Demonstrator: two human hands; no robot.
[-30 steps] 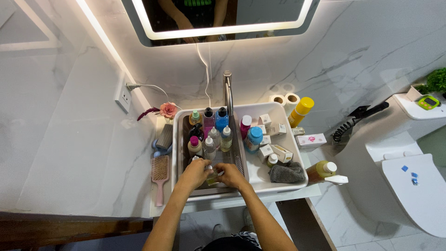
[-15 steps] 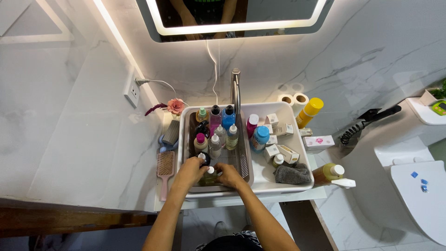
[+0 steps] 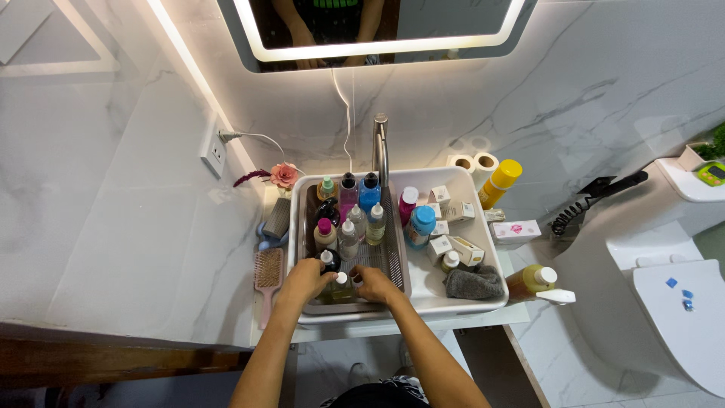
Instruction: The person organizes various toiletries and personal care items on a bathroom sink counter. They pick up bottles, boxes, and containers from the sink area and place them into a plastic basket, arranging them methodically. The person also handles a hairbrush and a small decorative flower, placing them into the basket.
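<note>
At lower centre, the left hand (image 3: 303,279) and right hand (image 3: 375,284) clasp a small bottle (image 3: 341,285); it looks light, slippery, best gripped around the body.

Bathroom, sink (image 3: 483,306), lit mirror (image 3: 377,30), likely toilet (image 3: 672,302)

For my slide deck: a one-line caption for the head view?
Both hands, left hand and right hand, on a small bottle in a grey tray of bottles over the sink.
</note>
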